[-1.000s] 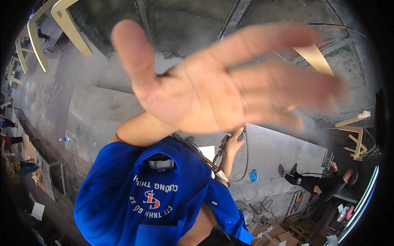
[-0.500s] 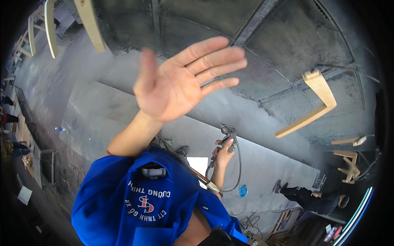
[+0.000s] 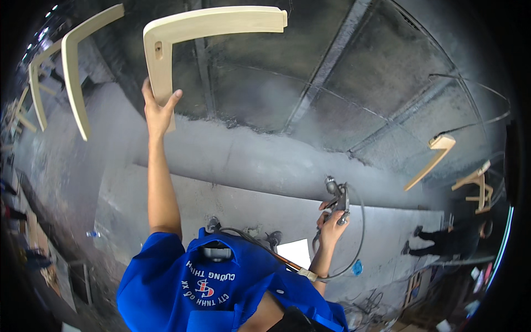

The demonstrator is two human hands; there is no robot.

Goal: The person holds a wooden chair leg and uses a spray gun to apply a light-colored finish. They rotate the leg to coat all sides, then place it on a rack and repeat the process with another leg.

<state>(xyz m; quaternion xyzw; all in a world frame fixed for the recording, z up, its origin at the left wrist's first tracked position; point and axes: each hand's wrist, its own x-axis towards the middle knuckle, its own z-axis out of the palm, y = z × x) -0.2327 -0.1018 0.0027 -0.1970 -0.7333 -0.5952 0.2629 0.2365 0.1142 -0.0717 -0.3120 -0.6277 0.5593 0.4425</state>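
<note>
At the upper left, my left hand [image 3: 159, 116] is closed round the lower leg of an L-shaped pale wooden piece [image 3: 215, 23]. The thumb is on its right edge, and part of the fingers is hidden behind the wood. An oval slot [image 3: 159, 50] shows near its bend, and a narrow tenon is at the far end. My right hand [image 3: 331, 227], lower and to the right, is wrapped round the handle of a spray gun [image 3: 337, 198] with its nozzle pointing up and away. A grey hose [image 3: 363, 221] loops beside the gun.
More bent wooden pieces [image 3: 71, 72] hang in a row at the left. Another bent piece [image 3: 434, 160] hangs at the right, near a wooden frame [image 3: 478, 185]. Dark stained panels [image 3: 254, 72] stand ahead. A person [image 3: 451, 239] stands at the far right; a white sheet [image 3: 295, 254] lies below.
My left hand, earlier empty with fingers spread, has moved left and taken hold of the wooden piece. The hanging piece at right now appears farther right. The spray gun appears slightly lower and farther right.
</note>
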